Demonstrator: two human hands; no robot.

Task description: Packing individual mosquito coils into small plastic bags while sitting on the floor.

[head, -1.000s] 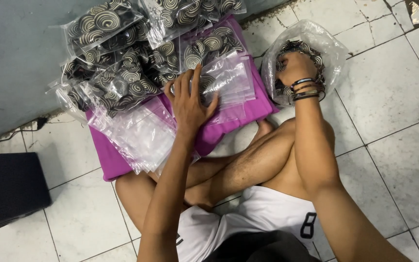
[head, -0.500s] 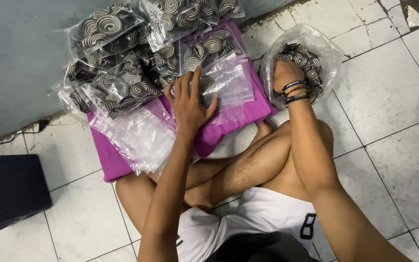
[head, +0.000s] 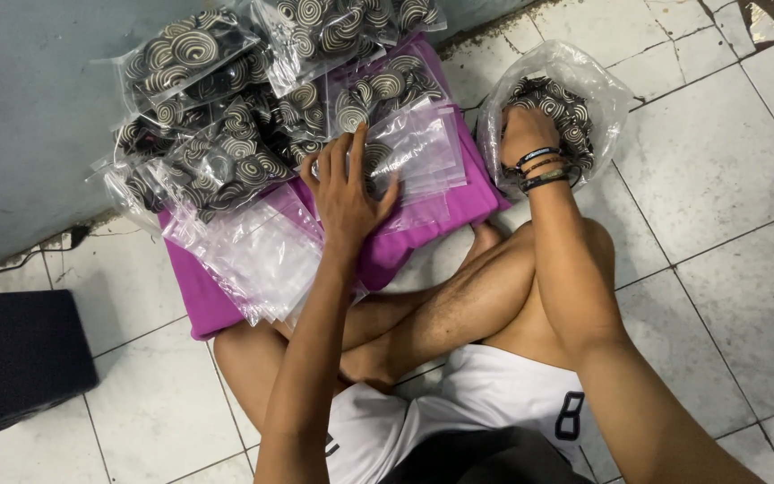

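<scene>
Both arms reach forward from a cross-legged seat, bare knees folded beneath them. The left hand [head: 344,193] lies palm down, fingers [head: 329,161] spread and slightly arched, wrist straight, forearm running up from the lower middle of the view. The right hand [head: 523,133] is curled with knuckles up (its fingertips are hidden), and the wrist carries about 4 dark bands [head: 541,168]. The right elbow is bent over the right knee.

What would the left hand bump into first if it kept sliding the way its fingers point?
Probably the filled clear plastic bags of brown-and-cream spiral pieces, just beyond the left hand; depth is unclear.
</scene>
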